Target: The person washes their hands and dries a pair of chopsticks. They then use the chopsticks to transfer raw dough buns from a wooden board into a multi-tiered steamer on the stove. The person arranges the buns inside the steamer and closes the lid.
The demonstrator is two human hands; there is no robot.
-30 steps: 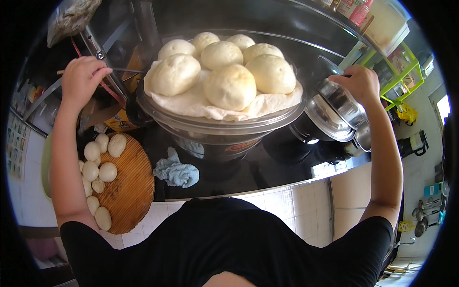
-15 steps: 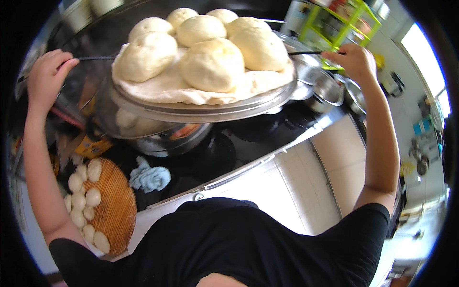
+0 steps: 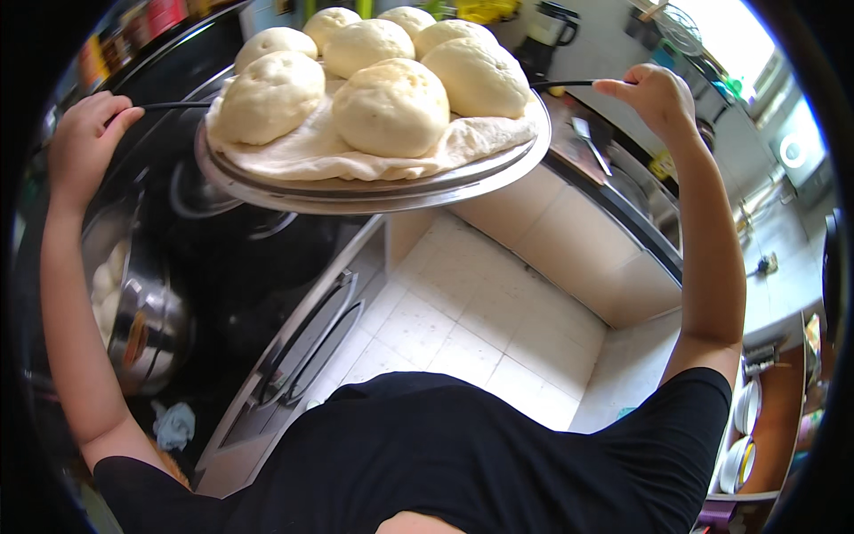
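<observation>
Floor [image 3: 480,356]: pale tile, open between the black cooktop [image 3: 267,276] and the dark-edged counter [image 3: 618,206] on the right. Footing there should be checked by short glances, since the load blocks part of the downward view.

Round metal tray [image 3: 374,198]: held up in front of the person's chest, over the cooktop's near edge and the floor. Its right side looks slightly higher; lens bend makes this uncertain. Good practice: both sides level, elbows steady, turning slowly with the whole body.

Steel pot [image 3: 156,316]: low on the left, below the left forearm. The tray should pass well above it.

Pale cloth [image 3: 480,142]: lines the tray, wrinkled near the front rim. It could slide if tilted, so smooth motion is advisable.

Hands: well apart, one each side. The left hand [image 3: 87,151] is closed around the left rod [image 3: 178,105]; the right hand [image 3: 656,105] pinches the right rod [image 3: 565,84] near its end. A deeper right grip would probably be safer.

White buns [image 3: 391,109]: eight visible on the cloth, round-topped; sudden stops could roll them.
</observation>
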